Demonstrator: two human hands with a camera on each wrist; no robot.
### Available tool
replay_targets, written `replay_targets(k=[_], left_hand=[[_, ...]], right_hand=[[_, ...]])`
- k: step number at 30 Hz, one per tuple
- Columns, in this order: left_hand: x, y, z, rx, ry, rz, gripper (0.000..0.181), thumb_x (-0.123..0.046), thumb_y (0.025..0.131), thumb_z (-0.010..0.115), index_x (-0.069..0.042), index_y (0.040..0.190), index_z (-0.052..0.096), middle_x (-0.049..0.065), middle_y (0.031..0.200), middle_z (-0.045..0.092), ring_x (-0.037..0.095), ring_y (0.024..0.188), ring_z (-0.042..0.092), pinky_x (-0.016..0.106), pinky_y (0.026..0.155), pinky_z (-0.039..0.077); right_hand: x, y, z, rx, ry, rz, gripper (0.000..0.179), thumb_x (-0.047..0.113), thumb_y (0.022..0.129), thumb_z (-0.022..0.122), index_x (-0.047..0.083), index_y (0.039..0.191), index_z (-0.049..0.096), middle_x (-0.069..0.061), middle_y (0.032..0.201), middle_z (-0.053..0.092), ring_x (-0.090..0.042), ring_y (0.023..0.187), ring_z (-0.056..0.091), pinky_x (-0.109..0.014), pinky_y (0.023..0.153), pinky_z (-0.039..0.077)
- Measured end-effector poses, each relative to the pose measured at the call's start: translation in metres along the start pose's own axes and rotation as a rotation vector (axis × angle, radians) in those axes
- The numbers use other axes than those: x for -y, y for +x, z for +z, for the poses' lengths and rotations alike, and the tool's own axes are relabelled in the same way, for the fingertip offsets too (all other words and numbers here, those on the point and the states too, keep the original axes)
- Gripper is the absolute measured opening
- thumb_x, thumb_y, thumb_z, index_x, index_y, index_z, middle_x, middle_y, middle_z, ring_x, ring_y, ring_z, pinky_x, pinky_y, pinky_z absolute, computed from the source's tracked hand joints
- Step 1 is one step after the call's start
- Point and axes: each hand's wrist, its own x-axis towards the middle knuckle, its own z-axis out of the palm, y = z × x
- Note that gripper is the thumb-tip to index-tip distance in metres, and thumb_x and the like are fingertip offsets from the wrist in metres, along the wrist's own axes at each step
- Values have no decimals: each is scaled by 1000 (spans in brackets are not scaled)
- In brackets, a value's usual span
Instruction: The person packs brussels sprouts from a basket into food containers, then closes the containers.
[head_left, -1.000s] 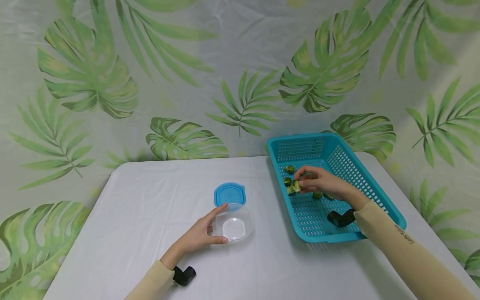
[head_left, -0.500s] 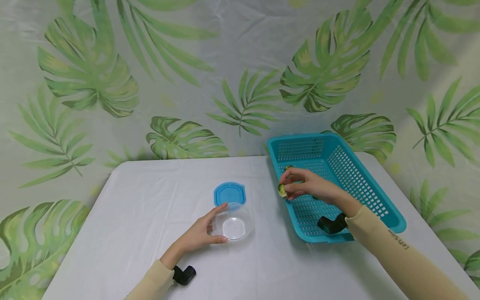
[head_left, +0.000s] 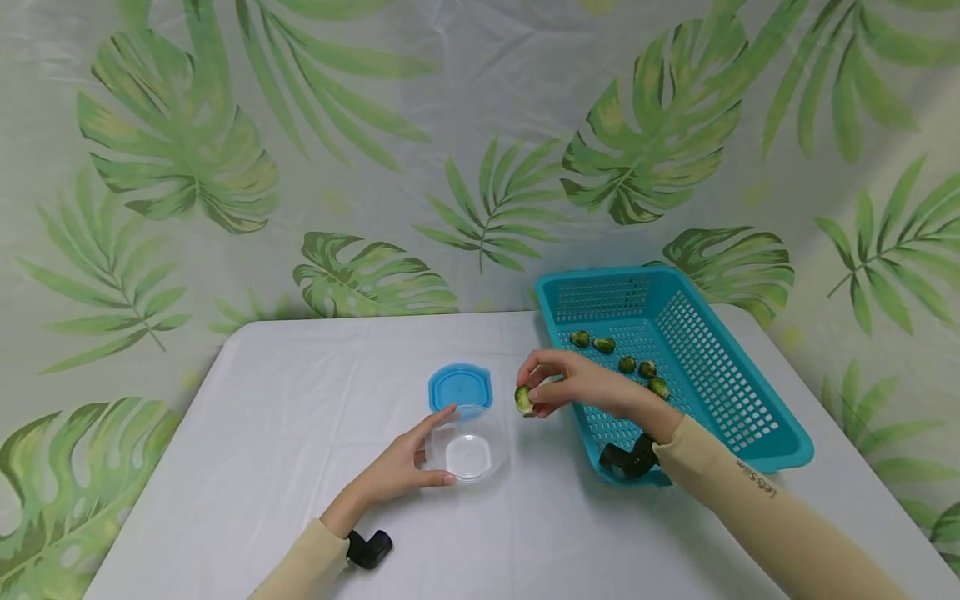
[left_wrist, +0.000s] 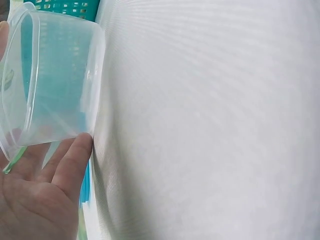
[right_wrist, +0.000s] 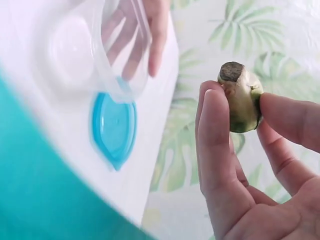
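My right hand (head_left: pixel 581 385) pinches a Brussels sprout (head_left: pixel 524 401) between thumb and fingertips, just left of the basket's near-left side and to the right of the clear plastic container (head_left: pixel 480 446). In the right wrist view the sprout (right_wrist: pixel 243 102) shows its brown cut stem end upward. My left hand (head_left: pixel 397 471) grips the round container from its left side, thumb at the near side and fingers at the far side. The container (left_wrist: pixel 62 75) stands upright on the white cloth, and nothing shows inside it.
A blue lid (head_left: pixel 459 387) lies on the table just behind the container. To the right stands a teal mesh basket (head_left: pixel 720 383) with several Brussels sprouts (head_left: pixel 603 344) in it. A leaf-patterned sheet (head_left: pixel 480 208) hangs behind the table (head_left: pixel 247 433).
My right hand has lifted the Brussels sprout from the basket and carried it left over the rim towards the container. The left hand and the container have stayed in place.
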Motion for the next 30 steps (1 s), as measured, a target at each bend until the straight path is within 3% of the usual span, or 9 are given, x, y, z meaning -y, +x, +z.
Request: replay_targets(k=[8,14,21,30], left_hand=[[0,2,2,-4,2,-2,90,-6,81,76,-4,152,21,19,151,31,39,138,24,58,98,37],[1,0,0,1,7,-21,89,-15,83,76,-14,153,22,10,152,32,32,139,25,54,99,38],[1,0,0,1,-5,-24,89,-20,83,77,-16,153,22,5,153,31,28,140,23,53,100,38],[2,-1,-1,11,-2,5,87,-17,85,75,-17,154,21,9,153,29,33,140,23,55,98,38]], right_hand=[[-1,18,22,11,-40,32,16,5,93,60,-4,105,55,-15,95,59,-25,77,67,-45,75,55],[-3,30,37,25,-71,58,12,0,91,59,-6,101,57,-13,90,59,-22,73,67,-44,72,55],[-9,41,55,24,-94,113,9,-1,89,62,-4,97,59,-11,86,59,-21,69,67,-46,72,55],[-17,50,72,39,-104,137,6,-5,87,62,-3,92,59,-11,82,58,-22,66,67,-34,62,56]])
